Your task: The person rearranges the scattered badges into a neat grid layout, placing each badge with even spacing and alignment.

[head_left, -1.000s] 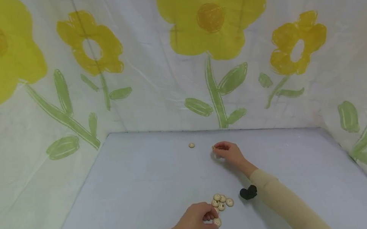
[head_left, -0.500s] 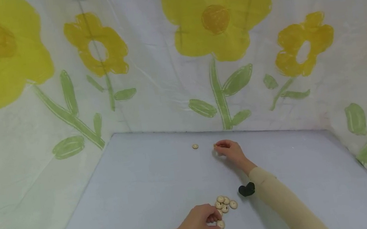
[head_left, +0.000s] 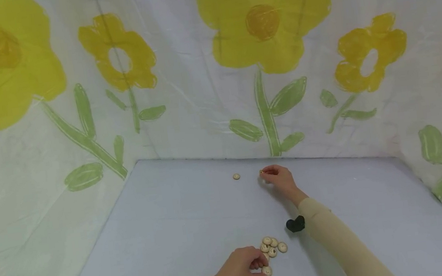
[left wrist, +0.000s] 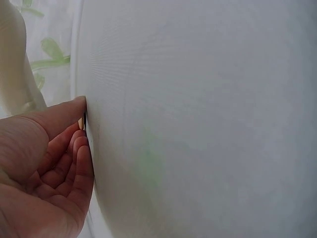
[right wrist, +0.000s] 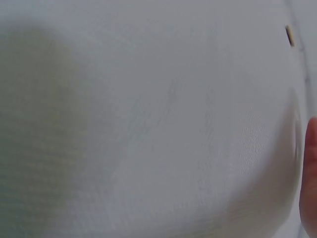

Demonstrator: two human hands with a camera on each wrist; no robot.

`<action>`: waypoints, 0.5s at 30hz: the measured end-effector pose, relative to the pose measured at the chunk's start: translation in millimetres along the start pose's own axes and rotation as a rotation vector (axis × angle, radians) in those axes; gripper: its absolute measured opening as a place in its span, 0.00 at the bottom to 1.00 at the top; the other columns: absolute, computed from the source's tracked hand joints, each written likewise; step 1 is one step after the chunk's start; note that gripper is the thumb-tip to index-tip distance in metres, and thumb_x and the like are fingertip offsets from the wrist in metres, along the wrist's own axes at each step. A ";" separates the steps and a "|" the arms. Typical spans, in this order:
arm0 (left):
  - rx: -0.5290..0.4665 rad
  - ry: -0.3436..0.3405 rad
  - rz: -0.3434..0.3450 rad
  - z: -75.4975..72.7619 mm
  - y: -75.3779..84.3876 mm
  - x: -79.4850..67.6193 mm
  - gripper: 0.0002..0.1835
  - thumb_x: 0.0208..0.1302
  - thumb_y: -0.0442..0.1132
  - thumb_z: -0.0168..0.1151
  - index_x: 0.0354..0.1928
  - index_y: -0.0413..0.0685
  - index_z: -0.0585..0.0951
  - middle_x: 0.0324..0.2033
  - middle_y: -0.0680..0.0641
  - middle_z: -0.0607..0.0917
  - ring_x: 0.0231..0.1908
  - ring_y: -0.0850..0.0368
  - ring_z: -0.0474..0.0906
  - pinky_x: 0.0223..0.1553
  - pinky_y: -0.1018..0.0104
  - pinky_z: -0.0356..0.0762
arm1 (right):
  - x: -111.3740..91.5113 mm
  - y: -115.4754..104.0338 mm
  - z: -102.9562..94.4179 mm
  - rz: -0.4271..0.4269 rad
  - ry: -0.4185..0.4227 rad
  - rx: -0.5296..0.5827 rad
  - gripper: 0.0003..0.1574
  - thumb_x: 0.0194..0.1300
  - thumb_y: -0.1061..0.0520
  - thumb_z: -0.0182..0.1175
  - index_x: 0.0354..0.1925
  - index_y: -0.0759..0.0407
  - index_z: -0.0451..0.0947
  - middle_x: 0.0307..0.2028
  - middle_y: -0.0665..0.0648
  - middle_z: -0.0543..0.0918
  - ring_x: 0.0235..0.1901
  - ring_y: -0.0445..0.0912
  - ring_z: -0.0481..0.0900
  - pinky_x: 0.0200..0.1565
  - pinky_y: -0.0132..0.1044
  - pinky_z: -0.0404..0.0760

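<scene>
In the head view my right hand (head_left: 280, 179) is toward the far edge of the table, pinching a small wooden button (head_left: 261, 172) between thumb and fingertips. Left of it another round wooden button (head_left: 236, 176) lies flat. Nearer to me, my left hand (head_left: 243, 271) rests beside a loose cluster of wooden buttons (head_left: 272, 252). Its thumb and finger pinch the nearest button (head_left: 267, 271), which shows edge-on as a thin button (left wrist: 82, 122) in the left wrist view. Only a slice of the right hand (right wrist: 309, 181) enters the right wrist view.
A pale table (head_left: 166, 227) carries everything. Beside the right sleeve (head_left: 332, 235) is a black, heart-shaped object (head_left: 295, 224). White sheeting with painted yellow flowers (head_left: 262, 22) rises behind the table and at both sides.
The right hand has moved slightly farther away with its button. The left hand keeps its place by the cluster. The head view has shifted a little.
</scene>
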State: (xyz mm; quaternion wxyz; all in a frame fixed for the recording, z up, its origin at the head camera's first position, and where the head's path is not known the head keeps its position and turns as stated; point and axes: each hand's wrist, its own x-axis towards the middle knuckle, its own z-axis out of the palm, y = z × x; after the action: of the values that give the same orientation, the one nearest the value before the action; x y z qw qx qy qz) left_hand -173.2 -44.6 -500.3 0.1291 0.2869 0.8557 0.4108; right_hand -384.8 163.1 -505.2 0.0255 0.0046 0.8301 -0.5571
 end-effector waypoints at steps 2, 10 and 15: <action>0.010 0.002 0.008 -0.1 0.6 0.1 0.09 0.54 0.36 0.72 0.36 0.52 0.82 0.28 0.65 0.75 0.30 0.75 0.71 0.35 0.78 0.72 | 0.5 -0.4 -0.7 -0.001 0.008 -0.006 0.21 0.61 0.52 0.68 0.49 0.63 0.80 0.40 0.57 0.84 0.34 0.43 0.82 0.36 0.33 0.76; 0.031 0.021 0.030 -1.7 3.4 -1.3 0.09 0.53 0.35 0.72 0.35 0.51 0.82 0.28 0.64 0.76 0.30 0.75 0.71 0.35 0.79 0.72 | 4.0 2.2 0.8 -0.047 0.030 -0.112 0.19 0.61 0.55 0.67 0.47 0.64 0.81 0.39 0.58 0.84 0.36 0.44 0.81 0.34 0.31 0.76; 0.010 0.009 0.021 -2.6 3.8 -1.7 0.09 0.54 0.35 0.72 0.36 0.51 0.82 0.28 0.64 0.76 0.30 0.74 0.71 0.35 0.78 0.72 | 6.8 4.7 3.5 -0.084 0.065 -0.215 0.17 0.59 0.55 0.69 0.44 0.63 0.82 0.37 0.57 0.85 0.38 0.49 0.80 0.35 0.32 0.76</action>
State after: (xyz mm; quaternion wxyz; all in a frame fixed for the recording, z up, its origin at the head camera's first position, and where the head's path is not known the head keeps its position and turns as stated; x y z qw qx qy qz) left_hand -171.5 -45.4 -495.7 0.1192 0.2946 0.8554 0.4090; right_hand -391.3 161.4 -511.2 -0.0245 -0.0151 0.8848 -0.4651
